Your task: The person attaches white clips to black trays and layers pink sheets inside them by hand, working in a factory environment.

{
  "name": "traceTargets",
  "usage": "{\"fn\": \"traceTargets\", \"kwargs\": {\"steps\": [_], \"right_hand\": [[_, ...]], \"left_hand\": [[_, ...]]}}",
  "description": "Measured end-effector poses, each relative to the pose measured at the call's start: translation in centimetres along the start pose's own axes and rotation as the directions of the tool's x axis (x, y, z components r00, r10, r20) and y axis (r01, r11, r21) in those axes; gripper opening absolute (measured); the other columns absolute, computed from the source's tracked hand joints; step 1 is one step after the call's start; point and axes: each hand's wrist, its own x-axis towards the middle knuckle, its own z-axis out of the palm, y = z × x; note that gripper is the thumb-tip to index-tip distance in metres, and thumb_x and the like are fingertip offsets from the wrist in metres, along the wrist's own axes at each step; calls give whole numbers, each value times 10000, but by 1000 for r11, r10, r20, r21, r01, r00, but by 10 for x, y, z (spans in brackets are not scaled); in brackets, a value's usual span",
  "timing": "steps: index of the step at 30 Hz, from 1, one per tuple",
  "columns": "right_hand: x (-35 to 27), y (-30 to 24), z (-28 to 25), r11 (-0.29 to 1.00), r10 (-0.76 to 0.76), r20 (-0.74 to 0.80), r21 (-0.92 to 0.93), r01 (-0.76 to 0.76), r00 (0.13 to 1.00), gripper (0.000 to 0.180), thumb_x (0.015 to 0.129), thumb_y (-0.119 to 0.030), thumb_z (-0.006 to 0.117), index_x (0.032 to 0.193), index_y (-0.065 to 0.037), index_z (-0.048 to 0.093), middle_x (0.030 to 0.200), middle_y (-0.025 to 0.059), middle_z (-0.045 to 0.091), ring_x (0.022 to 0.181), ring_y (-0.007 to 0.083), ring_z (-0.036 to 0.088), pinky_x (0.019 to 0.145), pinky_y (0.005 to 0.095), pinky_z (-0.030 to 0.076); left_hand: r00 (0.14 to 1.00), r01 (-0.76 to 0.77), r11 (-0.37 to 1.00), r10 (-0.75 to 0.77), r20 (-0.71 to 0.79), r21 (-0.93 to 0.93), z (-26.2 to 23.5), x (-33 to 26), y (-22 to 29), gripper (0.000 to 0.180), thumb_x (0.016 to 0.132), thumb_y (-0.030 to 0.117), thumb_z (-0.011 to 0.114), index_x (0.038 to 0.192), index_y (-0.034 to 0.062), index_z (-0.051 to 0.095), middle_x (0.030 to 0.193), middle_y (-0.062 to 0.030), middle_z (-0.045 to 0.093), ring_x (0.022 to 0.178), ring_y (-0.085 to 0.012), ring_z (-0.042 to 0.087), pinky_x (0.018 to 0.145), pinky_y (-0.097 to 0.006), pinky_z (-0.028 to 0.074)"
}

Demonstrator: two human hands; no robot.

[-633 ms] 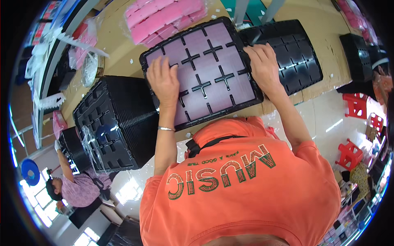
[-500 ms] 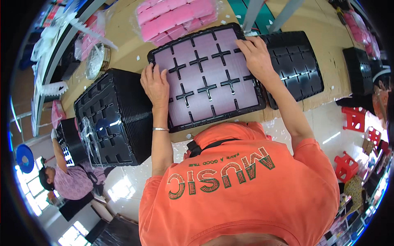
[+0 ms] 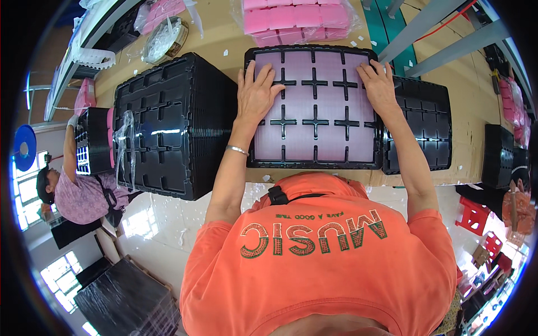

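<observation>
A black plastic compartment tray (image 3: 315, 163) lies in front of me, with flat pale-lilac pieces (image 3: 298, 98) showing between its raised black crosses. My left hand (image 3: 258, 94) rests on the tray's upper left part, fingers stretched out and thumb spread toward a cross. At the upper right edge, my right hand (image 3: 380, 87) lies with its fingers extended over the rim and the surface beside it. Neither hand grips anything. Left of my left arm stands a tall stack of black trays (image 3: 162, 126). Another black tray or stack (image 3: 420, 126) sits close against the right side, partly behind my right forearm.
Pink foam-like blocks in clear plastic (image 3: 297, 19) lie beyond the tray. Grey metal posts (image 3: 431, 28) rise at the far right over a green strip (image 3: 400, 42). White scraps dot the brown tabletop (image 3: 224, 42). A co-worker (image 3: 81, 193) stands at the left.
The whole view has shifted, and the tray appears straighter and farther right. My left hand has come from the tray's left rim further onto its surface. My right hand stays near the upper right edge.
</observation>
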Motion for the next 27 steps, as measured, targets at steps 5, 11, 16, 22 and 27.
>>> {"fn": "traceTargets", "kwargs": {"steps": [5, 11, 16, 22, 27], "right_hand": [[-7, 2, -1, 1000, 9, -13, -12, -9, 1000, 370, 840, -82, 495, 1190, -125, 606, 1245, 5, 570, 1213, 260, 467, 1058, 539, 284], [-9, 9, 1, 999, -33, -44, -41, 31, 998, 365, 849, -89, 483, 1189, -151, 602, 1245, 1, 567, 1188, 263, 489, 1029, 538, 325], [-17, 8, -31, 1000, -22, -169, 7, 24, 985, 383, 794, -10, 532, 1148, -128, 614, 1159, 30, 612, 1138, 273, 519, 1030, 530, 342], [-112, -54, -106, 924, -26, -112, 377, 67, 993, 274, 742, -124, 677, 1009, -71, 649, 1062, 51, 632, 1101, 267, 524, 1042, 531, 336], [-153, -83, -100, 924, 67, 36, 376, -76, 997, 293, 760, -255, 711, 981, -68, 665, 1056, 33, 622, 1113, 260, 498, 1076, 528, 280]], "left_hand": [[988, 100, 989, -112, 107, 109, 6, -9, -4, 483, 917, 443, 487, 1198, 70, 610, 1325, -43, 527, 1287, -359, 381, 1049, -578, 266], [989, 95, 992, -104, 107, 85, 1, -1, -7, 427, 914, 419, 505, 1161, 96, 633, 1276, -36, 569, 1207, -380, 455, 1013, -577, 313], [999, 41, 998, -40, -15, 44, -17, -10, -4, 436, 877, 408, 566, 1148, 71, 618, 1248, -85, 568, 1237, -390, 417, 1013, -593, 302], [989, -49, 990, 67, 133, -135, -88, -96, 43, 441, 894, 383, 546, 1170, 45, 611, 1299, -81, 544, 1287, -362, 394, 1057, -558, 263], [980, 19, 990, 9, 200, -136, -88, -144, 50, 352, 871, 345, 594, 1062, 60, 672, 1210, -41, 603, 1238, -343, 444, 1047, -543, 284]]}}
